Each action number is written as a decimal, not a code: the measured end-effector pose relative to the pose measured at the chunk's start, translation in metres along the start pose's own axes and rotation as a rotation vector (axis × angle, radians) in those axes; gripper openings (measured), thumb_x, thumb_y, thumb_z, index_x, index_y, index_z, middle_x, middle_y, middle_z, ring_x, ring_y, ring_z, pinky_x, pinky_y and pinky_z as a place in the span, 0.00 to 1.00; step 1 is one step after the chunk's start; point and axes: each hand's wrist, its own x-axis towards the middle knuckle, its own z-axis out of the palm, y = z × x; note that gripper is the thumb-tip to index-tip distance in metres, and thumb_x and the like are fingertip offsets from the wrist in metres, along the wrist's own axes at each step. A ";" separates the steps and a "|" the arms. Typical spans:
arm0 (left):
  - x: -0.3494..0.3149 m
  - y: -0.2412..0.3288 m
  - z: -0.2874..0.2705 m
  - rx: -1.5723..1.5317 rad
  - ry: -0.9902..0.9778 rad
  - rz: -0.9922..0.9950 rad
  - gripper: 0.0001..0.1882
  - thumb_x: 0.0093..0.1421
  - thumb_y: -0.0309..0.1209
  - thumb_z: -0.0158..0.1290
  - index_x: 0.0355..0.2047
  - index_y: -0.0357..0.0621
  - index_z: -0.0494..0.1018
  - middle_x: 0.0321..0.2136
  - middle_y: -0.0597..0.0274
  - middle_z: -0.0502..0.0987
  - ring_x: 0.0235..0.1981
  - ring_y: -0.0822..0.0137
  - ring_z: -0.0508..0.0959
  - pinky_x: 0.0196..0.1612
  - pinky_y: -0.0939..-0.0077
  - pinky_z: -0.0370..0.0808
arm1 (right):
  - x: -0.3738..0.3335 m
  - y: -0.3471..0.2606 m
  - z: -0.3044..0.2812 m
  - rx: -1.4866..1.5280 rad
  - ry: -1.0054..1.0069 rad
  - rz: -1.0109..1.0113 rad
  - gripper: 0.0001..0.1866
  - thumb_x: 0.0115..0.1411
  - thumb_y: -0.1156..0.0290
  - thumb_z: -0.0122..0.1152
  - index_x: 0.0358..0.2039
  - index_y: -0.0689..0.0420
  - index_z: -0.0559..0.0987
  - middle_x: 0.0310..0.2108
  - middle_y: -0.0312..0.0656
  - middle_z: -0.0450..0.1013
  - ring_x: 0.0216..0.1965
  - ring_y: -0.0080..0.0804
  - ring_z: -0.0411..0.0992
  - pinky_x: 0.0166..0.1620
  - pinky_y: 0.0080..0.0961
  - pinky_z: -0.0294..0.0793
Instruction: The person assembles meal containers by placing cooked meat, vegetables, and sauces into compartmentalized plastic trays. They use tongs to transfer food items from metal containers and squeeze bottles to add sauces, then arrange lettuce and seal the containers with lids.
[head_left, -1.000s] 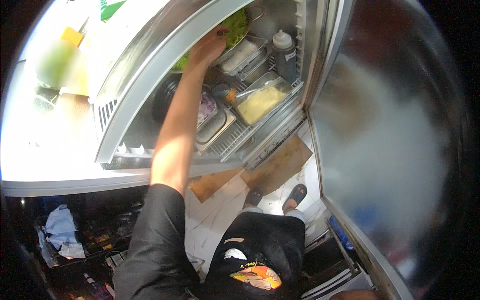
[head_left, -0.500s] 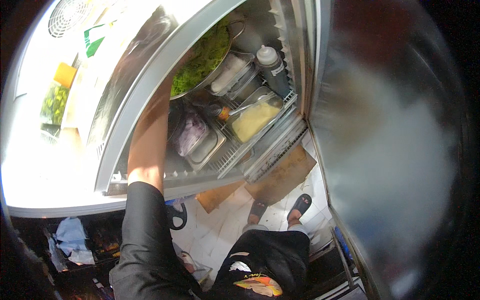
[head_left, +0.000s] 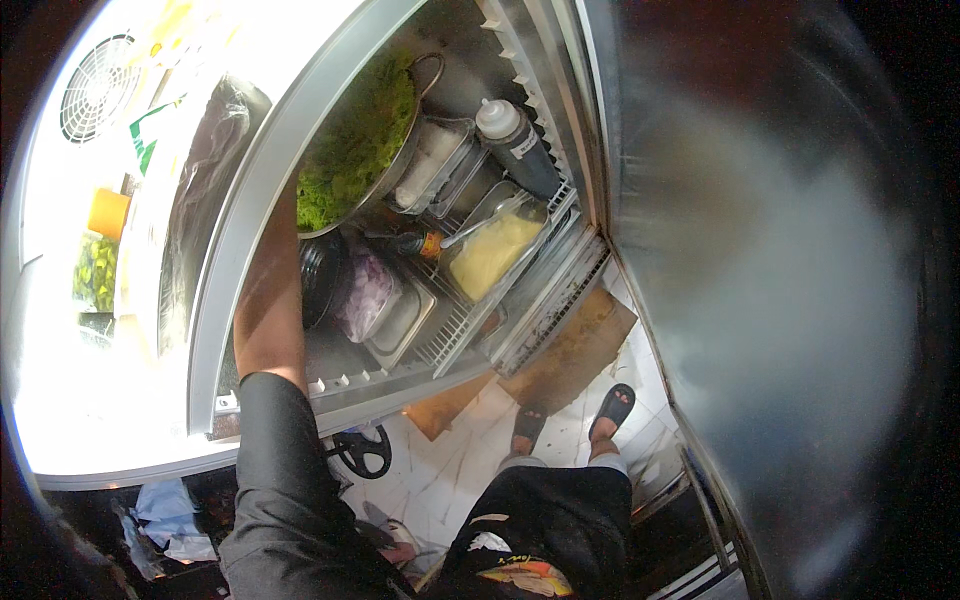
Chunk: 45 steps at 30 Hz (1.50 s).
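Observation:
My left forearm (head_left: 270, 325), in a dark sleeve, reaches up into an open fridge along its left frame. The hand is hidden past a large metal bowl (head_left: 378, 187) heaped with green leafy lettuce (head_left: 365, 120), so its fingers do not show. Close beside the forearm stand a black round container (head_left: 320, 275) and a bag of pale purple chopped pieces (head_left: 368, 298) in a metal tray. Farther right on the rack are a tub of yellow food (head_left: 493, 255) with a spoon handle, a clear box with a white pack (head_left: 430, 165) and a squeeze bottle (head_left: 518, 145). My right hand is out of sight.
The fridge door (head_left: 740, 260) stands wide open on the right. Bright counter items and a round fan grille (head_left: 98, 88) lie at the left. Below are cardboard (head_left: 570, 345) on the tiled floor, my sandalled feet and a black wheel-shaped handle (head_left: 365, 455).
The view has shifted, so the fridge contents appear farther left. My left arm remains inside the fridge, and the black round container beside it now shows more plainly.

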 end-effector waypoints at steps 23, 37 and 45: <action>0.058 -0.057 0.001 0.390 0.063 -0.021 0.32 0.64 0.57 0.53 0.59 0.49 0.74 0.56 0.50 0.76 0.52 0.49 0.79 0.55 0.50 0.75 | -0.003 0.004 -0.002 0.031 -0.036 -0.001 0.53 0.51 0.46 0.60 0.74 0.49 0.50 0.74 0.68 0.35 0.74 0.68 0.33 0.71 0.71 0.37; 0.054 0.024 0.057 0.467 0.408 0.047 0.29 0.64 0.55 0.51 0.53 0.44 0.74 0.49 0.48 0.78 0.46 0.49 0.81 0.50 0.51 0.79 | 0.000 -0.003 -0.006 0.050 -0.080 -0.035 0.53 0.51 0.46 0.62 0.74 0.48 0.51 0.74 0.68 0.35 0.74 0.68 0.33 0.70 0.72 0.37; -0.030 0.074 0.005 -1.039 0.628 0.008 0.22 0.67 0.45 0.51 0.51 0.39 0.70 0.47 0.48 0.78 0.44 0.52 0.81 0.49 0.53 0.82 | 0.000 -0.017 -0.018 0.132 -0.113 -0.067 0.54 0.50 0.45 0.63 0.74 0.47 0.52 0.74 0.68 0.35 0.74 0.69 0.32 0.70 0.72 0.36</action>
